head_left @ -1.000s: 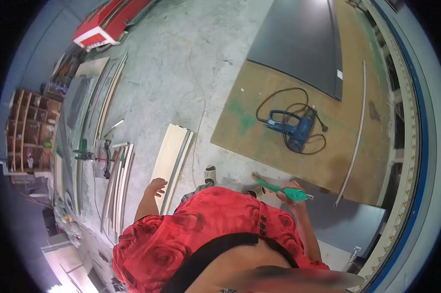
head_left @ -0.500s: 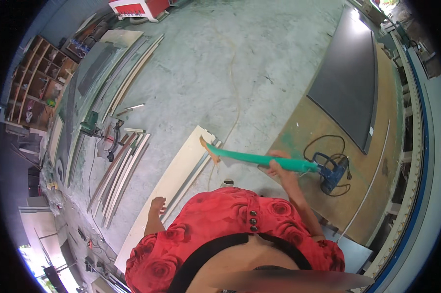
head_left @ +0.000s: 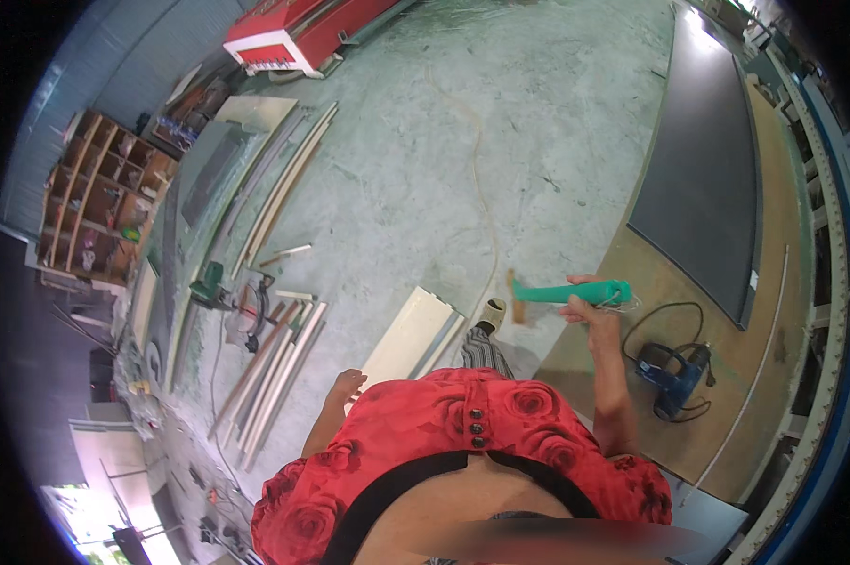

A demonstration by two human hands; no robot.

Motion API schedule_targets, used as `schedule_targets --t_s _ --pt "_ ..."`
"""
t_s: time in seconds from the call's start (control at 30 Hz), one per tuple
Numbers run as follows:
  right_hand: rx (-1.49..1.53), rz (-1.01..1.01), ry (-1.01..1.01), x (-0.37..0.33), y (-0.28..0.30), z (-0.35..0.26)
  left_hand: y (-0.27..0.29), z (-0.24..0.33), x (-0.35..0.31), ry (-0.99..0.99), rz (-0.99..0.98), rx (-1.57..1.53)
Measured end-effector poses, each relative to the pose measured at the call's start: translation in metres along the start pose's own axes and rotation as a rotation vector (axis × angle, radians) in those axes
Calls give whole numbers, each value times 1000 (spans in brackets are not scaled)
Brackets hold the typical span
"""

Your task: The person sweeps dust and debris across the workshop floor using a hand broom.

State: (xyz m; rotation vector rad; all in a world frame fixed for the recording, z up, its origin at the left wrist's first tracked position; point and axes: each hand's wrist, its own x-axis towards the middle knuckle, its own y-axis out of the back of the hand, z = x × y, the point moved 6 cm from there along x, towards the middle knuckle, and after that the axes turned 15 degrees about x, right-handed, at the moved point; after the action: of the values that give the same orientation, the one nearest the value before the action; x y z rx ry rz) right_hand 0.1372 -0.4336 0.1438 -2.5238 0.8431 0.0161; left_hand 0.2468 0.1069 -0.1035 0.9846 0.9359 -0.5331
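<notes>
Fingers of the right hand (head_left: 596, 314) are gripping the green-handled tool (head_left: 552, 294) out front, its brown end pointing left; the left hand (head_left: 348, 384) is hanging loosely curled, empty. Careful carrying is probably needing a firm grip, clear of the striped trouser leg (head_left: 483, 352).

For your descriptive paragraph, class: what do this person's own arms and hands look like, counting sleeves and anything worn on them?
Short red fabric sleeves, printed with darker roses, cover the upper arms. Below them the forearms are uncovered. The ungloved left hand and ungloved right hand show no watch or bracelet; rings are too small to tell.
</notes>
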Motion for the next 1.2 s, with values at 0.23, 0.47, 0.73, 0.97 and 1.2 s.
schedule_targets --t_s 0.23,0.47,0.73,0.97,1.2 --pt "-24 -25 -129 95 13 3 113 91 70 -108 125 37" --pt "214 -22 -194 190 -5 -28 135 184 85 -125 145 -285" --pt "217 17 -399 288 15 -19 109 203 115 109 -14 -55" --pt "186 -144 -395 414 -53 -50 135 264 204 215 -121 -1" --pt "147 -389 -155 584 -111 -99 230 538 295 -176 21 9"
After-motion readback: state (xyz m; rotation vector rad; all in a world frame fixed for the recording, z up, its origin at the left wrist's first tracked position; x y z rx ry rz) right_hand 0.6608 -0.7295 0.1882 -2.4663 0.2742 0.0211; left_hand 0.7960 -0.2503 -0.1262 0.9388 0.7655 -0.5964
